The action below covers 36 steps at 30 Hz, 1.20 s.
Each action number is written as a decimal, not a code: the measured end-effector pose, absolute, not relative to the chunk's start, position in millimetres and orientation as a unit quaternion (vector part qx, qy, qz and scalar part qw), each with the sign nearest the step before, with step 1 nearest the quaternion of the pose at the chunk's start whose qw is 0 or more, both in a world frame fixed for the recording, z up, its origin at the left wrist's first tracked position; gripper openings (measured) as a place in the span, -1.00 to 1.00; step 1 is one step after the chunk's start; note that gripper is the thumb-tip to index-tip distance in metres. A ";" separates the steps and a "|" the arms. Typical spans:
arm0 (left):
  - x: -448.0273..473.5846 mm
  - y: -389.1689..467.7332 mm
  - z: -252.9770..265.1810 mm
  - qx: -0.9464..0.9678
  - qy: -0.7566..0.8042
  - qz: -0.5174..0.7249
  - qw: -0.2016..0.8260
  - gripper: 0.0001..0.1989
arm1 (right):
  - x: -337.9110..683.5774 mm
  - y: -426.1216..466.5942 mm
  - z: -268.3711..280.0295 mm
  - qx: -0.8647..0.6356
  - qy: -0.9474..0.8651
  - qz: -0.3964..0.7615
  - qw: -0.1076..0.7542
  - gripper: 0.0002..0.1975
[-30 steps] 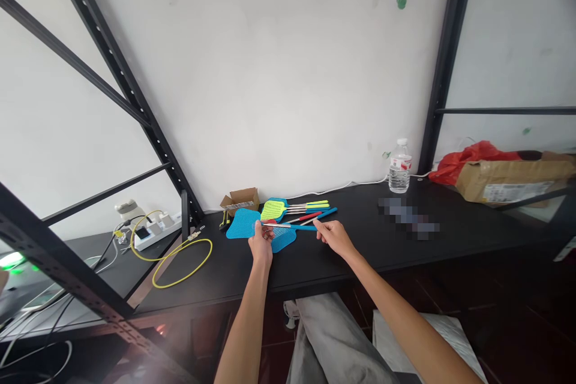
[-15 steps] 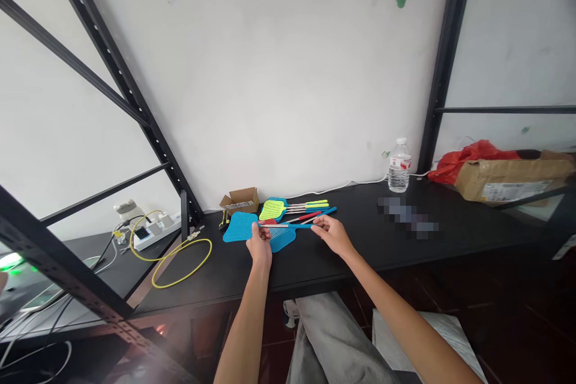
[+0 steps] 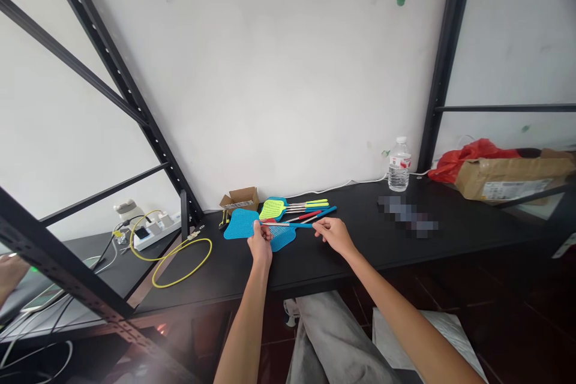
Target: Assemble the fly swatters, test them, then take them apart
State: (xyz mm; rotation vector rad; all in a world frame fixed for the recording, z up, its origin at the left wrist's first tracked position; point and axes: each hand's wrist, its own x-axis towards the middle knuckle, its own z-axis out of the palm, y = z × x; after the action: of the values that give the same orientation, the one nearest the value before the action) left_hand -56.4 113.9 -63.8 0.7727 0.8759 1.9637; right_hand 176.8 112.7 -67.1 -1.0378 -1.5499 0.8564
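A blue fly swatter (image 3: 240, 224) with a metal shaft is held level above the table by both of my hands. My left hand (image 3: 260, 242) is closed around the shaft close to the swatter's head. Its blue handle end is pinched in the fingers of my right hand (image 3: 333, 234). Under and behind it lie more fly swatters: another blue one (image 3: 283, 239), a red one whose handle (image 3: 310, 215) shows, and a stack with a yellow-green one (image 3: 272, 210) on top. My left hand partly hides the red swatter's head.
A small open cardboard box (image 3: 240, 198) stands by the wall. To the left are a yellow cable (image 3: 182, 285) and a power strip (image 3: 157, 233). A water bottle (image 3: 399, 167), a blurred-out patch and a larger carton (image 3: 513, 179) are to the right. Another person's hand (image 3: 11, 273) shows at far left.
Both hands still hold the blue fly swatter in nearly the same place, tilted slightly. Another person's hand has come further into view at the left edge.
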 end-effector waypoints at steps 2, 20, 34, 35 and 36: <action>-55.6 112.7 -62.4 0.314 0.350 0.778 0.416 -0.52 | 177.1 111.6 -66.7 -0.437 -0.650 0.348 0.515 -0.66; -52.3 113.7 -66.5 0.392 0.379 0.739 0.394 -0.55 | 178.2 111.9 -65.4 -0.487 -0.665 0.318 0.469 -0.34; -50.6 113.1 -68.6 0.398 0.415 0.739 0.350 -0.50 | 175.4 115.0 -69.1 -0.425 -0.696 0.317 0.484 -0.70; -50.6 113.1 -68.5 0.407 0.411 0.734 0.354 -0.49 | 175.8 115.5 -69.5 -0.428 -0.692 0.328 0.480 -0.72; -50.6 113.0 -68.3 0.415 0.409 0.730 0.357 -0.48 | 176.3 115.8 -69.9 -0.430 -0.688 0.339 0.477 -0.72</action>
State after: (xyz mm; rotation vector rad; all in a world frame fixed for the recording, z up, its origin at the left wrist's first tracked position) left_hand -50.6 113.0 -68.3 1.0705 1.0548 1.8850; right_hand 176.3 115.8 -69.9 -1.0513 -1.6802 0.8275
